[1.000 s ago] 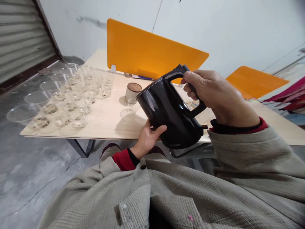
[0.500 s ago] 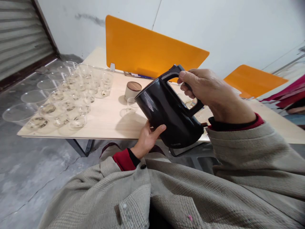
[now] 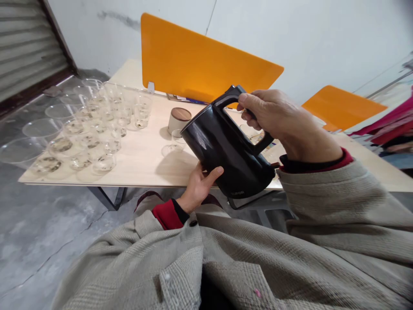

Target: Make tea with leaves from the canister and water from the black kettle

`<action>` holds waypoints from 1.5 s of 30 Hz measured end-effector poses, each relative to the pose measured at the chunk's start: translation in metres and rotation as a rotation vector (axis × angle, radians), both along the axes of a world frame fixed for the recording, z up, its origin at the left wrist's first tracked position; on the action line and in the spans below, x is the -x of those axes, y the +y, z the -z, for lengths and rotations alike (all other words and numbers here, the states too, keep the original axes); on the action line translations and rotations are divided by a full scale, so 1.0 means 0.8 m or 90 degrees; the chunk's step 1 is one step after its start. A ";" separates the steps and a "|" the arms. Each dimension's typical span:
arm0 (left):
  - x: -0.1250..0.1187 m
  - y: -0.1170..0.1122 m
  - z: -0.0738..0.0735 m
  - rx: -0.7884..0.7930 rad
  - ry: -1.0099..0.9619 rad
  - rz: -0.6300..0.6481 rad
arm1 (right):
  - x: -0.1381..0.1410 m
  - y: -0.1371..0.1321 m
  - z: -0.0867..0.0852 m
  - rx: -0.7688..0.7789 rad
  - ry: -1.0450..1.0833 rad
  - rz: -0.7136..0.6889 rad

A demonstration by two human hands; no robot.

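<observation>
The right hand (image 3: 284, 125) has its grip clenched around the handle of a black kettle (image 3: 229, 150), held above the near edge of the surface (image 3: 145, 159). The left hand (image 3: 198, 187) presses its open palm and thumb against the kettle's lower side, propping it from below rather than closing around it. The kettle is tilted, its long axis running from the base, down near the right wrist, up and away to the spout at the left. Just past that spout, and lower, a small glass (image 3: 176, 142) stands on the surface, with a wooden-lidded jar (image 3: 179, 120) close behind it. So the glass lies forward and left of the right grip, in line with the tilt. A cluster of empty glasses (image 3: 97, 129) sits well apart at the surface's left end.
</observation>
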State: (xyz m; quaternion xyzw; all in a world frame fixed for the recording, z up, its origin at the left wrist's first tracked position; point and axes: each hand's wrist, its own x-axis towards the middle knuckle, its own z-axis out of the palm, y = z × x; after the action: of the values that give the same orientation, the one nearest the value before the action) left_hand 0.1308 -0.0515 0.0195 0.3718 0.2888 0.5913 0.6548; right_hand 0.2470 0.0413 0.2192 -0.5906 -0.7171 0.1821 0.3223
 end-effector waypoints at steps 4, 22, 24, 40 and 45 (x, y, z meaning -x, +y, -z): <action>0.000 0.000 -0.001 -0.002 -0.007 -0.001 | 0.001 0.001 -0.001 0.010 -0.008 0.008; 0.000 0.002 0.003 -0.027 0.021 -0.022 | 0.001 -0.005 -0.004 -0.009 -0.004 0.010; 0.002 0.003 0.001 -0.040 0.036 -0.033 | 0.000 -0.019 -0.007 -0.014 0.018 0.025; 0.036 0.021 -0.001 -0.183 0.324 -0.191 | -0.059 -0.043 0.055 -0.196 0.536 0.110; 0.100 0.014 0.013 -0.210 0.442 -0.323 | -0.067 -0.012 0.085 -0.234 0.545 0.120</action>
State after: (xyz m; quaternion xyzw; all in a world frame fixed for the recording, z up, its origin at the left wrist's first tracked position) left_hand 0.0506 -0.0401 0.0093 0.5646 0.4748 0.6115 0.2859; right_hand 0.3010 0.0316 0.1515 -0.4583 -0.4832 0.2490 0.7032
